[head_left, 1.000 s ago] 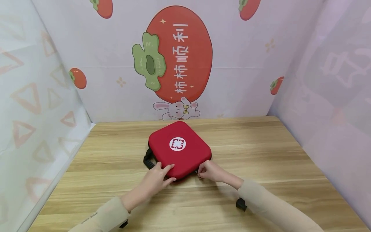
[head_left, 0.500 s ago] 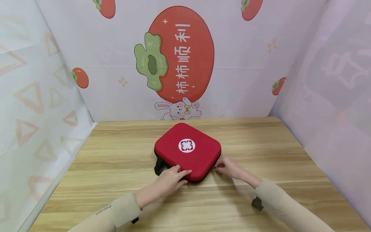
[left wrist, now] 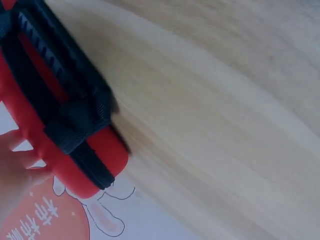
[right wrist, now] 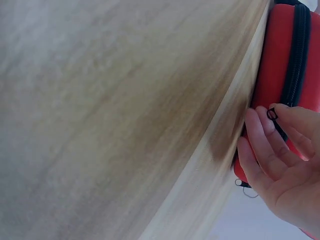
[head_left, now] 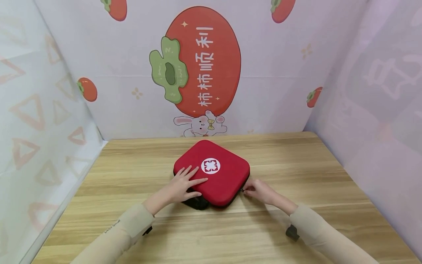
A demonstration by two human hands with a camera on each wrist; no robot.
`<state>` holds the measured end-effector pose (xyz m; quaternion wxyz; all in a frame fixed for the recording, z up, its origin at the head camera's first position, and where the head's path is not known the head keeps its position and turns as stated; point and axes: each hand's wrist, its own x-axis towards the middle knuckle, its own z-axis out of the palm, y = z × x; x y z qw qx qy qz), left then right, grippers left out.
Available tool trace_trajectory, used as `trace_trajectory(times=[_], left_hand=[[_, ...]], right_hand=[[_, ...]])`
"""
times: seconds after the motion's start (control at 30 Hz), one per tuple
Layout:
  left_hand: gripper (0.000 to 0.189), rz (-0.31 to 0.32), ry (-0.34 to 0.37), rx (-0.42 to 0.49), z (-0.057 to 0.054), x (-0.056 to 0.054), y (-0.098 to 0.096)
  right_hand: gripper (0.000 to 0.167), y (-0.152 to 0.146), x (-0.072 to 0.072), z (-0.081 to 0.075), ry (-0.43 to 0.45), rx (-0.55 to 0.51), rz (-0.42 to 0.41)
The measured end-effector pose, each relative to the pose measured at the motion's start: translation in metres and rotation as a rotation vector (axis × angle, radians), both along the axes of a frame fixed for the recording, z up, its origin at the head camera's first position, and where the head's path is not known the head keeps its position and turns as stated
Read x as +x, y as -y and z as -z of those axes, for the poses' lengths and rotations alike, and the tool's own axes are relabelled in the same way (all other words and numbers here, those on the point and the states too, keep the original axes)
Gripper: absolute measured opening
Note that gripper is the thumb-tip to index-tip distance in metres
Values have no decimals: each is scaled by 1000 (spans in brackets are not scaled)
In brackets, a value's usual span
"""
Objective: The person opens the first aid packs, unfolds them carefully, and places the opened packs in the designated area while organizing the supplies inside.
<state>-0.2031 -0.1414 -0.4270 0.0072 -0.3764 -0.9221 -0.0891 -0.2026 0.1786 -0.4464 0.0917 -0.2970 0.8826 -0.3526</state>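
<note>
A red hard-shell zip case with a white round emblem lies on the table, turned at an angle. My left hand rests with spread fingers on its top, toward the left side. Just below that hand the black carry handle sticks out; the left wrist view shows the handle and its strap along the case's side. At the right edge, my right hand pinches a small black zipper pull between thumb and finger. The black zipper runs along that side and looks closed above the pull.
A second zipper pull hangs near the case's corner. Wood-grain tabletop surrounds the case. White printed cloth with persimmon drawings stands behind the table, with more cloth at both sides.
The case has shifted right and turned slightly. My left hand has gone from its near corner to spread fingers on the left top. My right hand has moved right, still at the zipper pull.
</note>
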Motion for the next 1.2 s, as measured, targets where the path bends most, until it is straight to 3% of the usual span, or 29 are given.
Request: trace_trajectory(times=[0.33, 0.6, 0.8, 1.2], left_hand=[[49, -18, -75, 24, 1, -2, -7], [51, -140, -106, -16, 2, 7, -28], [51, -198, -164, -46, 4, 10, -38], [51, -238, -222, -72, 6, 13, -45]], right_hand=[[4, 0, 4, 1, 43, -53, -14], [5, 8, 16, 2, 57, -38, -95], [3, 11, 22, 1, 21, -54, -76], [7, 24, 35, 0, 26, -12, -58]])
